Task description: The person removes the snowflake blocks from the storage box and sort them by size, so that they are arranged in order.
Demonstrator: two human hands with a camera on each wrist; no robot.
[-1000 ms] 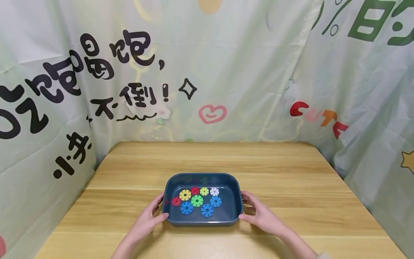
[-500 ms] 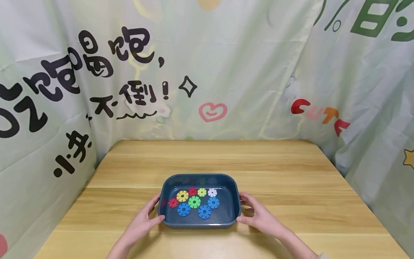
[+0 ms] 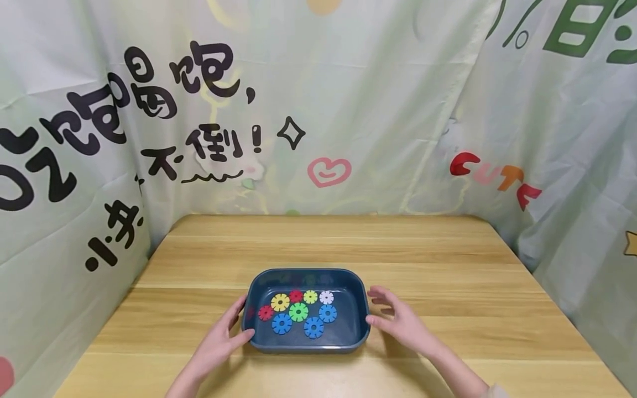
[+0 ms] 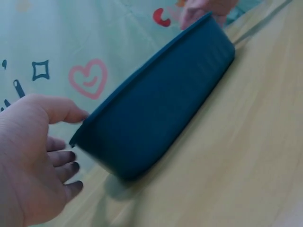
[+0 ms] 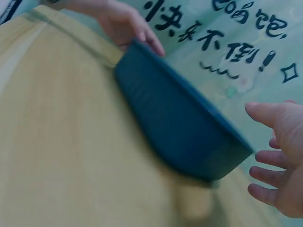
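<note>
A dark blue rectangular basin (image 3: 343, 331) stands upright on the wooden table, several notched flower-shaped plastic discs (image 3: 298, 312) on its floor in red, yellow, green, blue and white. My left hand (image 3: 219, 338) is at its left end. In the left wrist view the thumb (image 4: 68, 111) touches the rim, while the other fingers lie loosely beside the end wall without gripping it. At the right end my right hand (image 3: 405, 325) has its thumb and fingers spread. The right wrist view shows a gap between these fingers (image 5: 267, 175) and the basin.
The wooden table (image 3: 318, 240) extends behind the basin and to both sides. A printed cloth curtain (image 3: 378, 110) with lettering and a pink heart hangs along its back and sides.
Over the last second the basin shifts slightly left and toward me between both hands. My right hand then comes off its right end, moving slightly up and outward. The discs stay inside.
</note>
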